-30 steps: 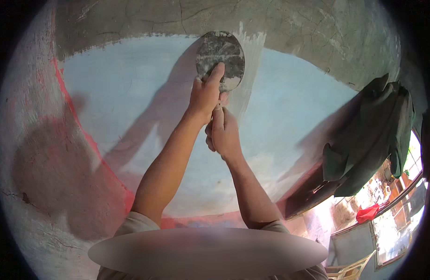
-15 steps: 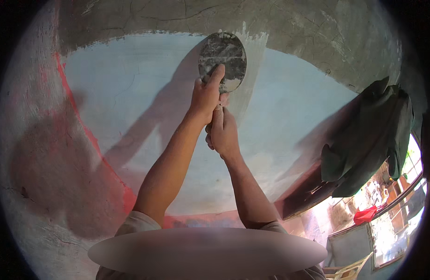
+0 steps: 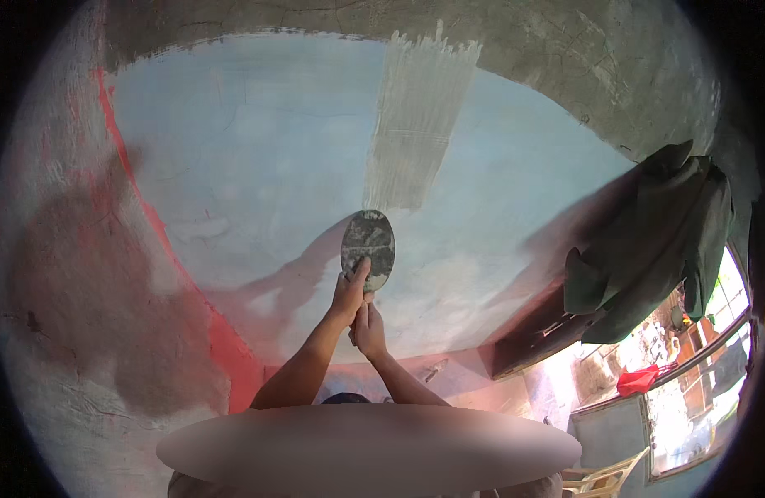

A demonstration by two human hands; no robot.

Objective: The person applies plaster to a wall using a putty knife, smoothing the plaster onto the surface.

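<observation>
Left hand (image 3: 347, 297) clamps the lower end of the dark oval disc (image 3: 368, 242), thumb flat on its face; the fingers behind are hidden. Right hand (image 3: 368, 334) is curled closed just below; whether it grasps a handle cannot be determined. The disc stands upright before the pale blue wall field (image 3: 258, 149), just below the lower edge of the grey strip (image 3: 416, 124) and nearer the field's bottom edge. Contact cannot be confirmed.

Recommended practice, in this inspector's judgement: wrists steady, disc parallel to the surface, pressure even, path straight; a tilted rim could leave ridges.

Surface: the strip's ragged top crosses the field's upper edge onto rough grey cement (image 3: 275, 15), cracked in places. A red band (image 3: 146, 207) follows the left edge.

Room: dark cloth (image 3: 640, 241) hangs at the field's right edge; red cloth (image 3: 638, 380) and a pale chair (image 3: 606, 479) occupy the lower right.
</observation>
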